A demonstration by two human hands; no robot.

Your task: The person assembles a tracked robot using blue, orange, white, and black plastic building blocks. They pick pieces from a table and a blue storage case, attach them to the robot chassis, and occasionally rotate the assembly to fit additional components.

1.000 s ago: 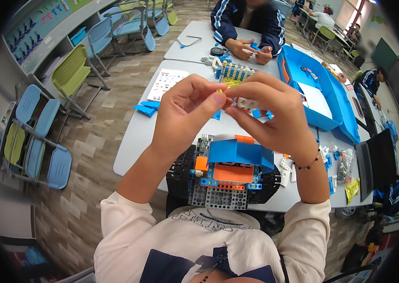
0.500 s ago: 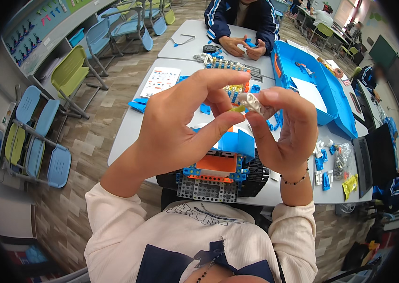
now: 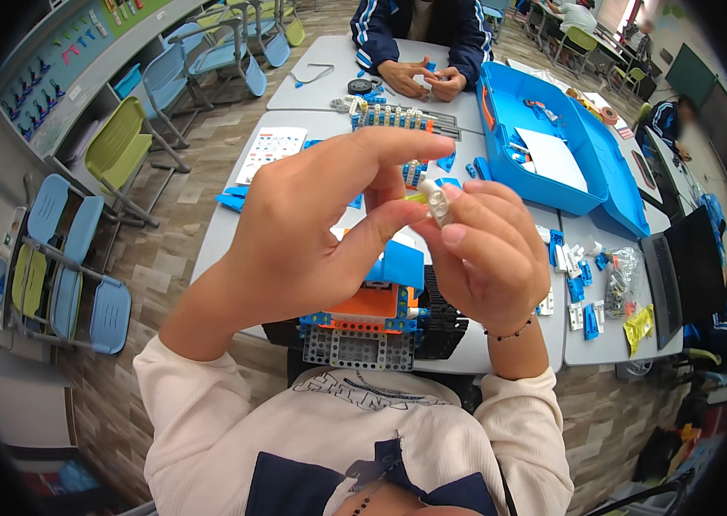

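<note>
Above the table, my right hand (image 3: 496, 258) pinches a small white connector piece (image 3: 438, 205) with round holes. A short yellow-green peg (image 3: 416, 198) meets the white piece on its left side. My left hand (image 3: 303, 224) grips this peg between the thumb and bent fingers, while its index finger stretches out above. Below my hands stands a tracked model (image 3: 359, 344) built of grey, orange and blue parts, with black treads; my hands partly cover it. The inner fingers of my left hand are hidden.
Across the table a person's hands (image 3: 422, 79) handle a small blue part. An open blue case (image 3: 501, 185) lies at the right. Loose white and blue parts (image 3: 585, 275), a clear bag (image 3: 624, 279) and a laptop (image 3: 660, 297) are nearby. An instruction sheet (image 3: 273, 150) lies on the left.
The white piece has moved slightly left and down and turned. My right-hand fingers have curled closer around it. The view has shifted a little to the right.
</note>
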